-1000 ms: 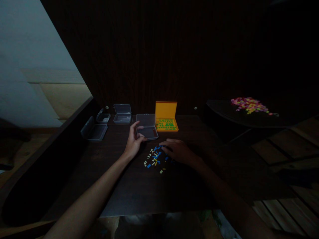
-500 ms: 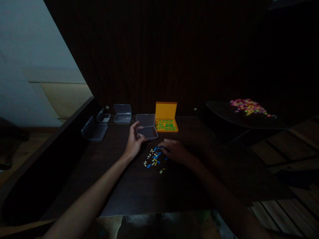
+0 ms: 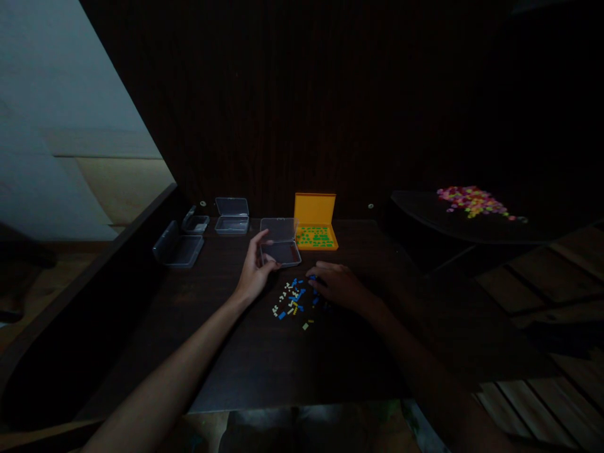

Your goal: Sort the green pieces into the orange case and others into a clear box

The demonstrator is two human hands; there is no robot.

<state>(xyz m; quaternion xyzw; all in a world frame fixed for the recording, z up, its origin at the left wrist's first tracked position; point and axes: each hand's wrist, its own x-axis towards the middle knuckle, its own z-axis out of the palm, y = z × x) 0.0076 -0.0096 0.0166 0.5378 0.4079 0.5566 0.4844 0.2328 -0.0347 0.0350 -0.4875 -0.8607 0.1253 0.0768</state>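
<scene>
My left hand (image 3: 255, 272) grips the left side of an open, clear plastic box (image 3: 285, 264), thumb at its front edge and fingers behind. A few dark reddish pieces show inside the box at its right end. Small loose toy bricks (image 3: 293, 296) in blue, white and yellow lie scattered on the dark table in front of it. My right hand (image 3: 336, 284) is low at the right side of these bricks, palm down with fingers bent. A blue brick (image 3: 312, 277) shows between its thumb and forefinger. Shadow hides what lies under the palm.
An open orange box (image 3: 315, 209) with green bricks inside stands behind the clear box's right side. Further clear boxes (image 3: 232, 225) stand open at the left, near the table's raised side board (image 3: 117, 251). Colourful small pieces (image 3: 474, 201) are heaped on a dark shelf at the right.
My right hand has moved slightly right, with blue bricks shifting near its fingertips. The clear box in my left hand has slid slightly right.
</scene>
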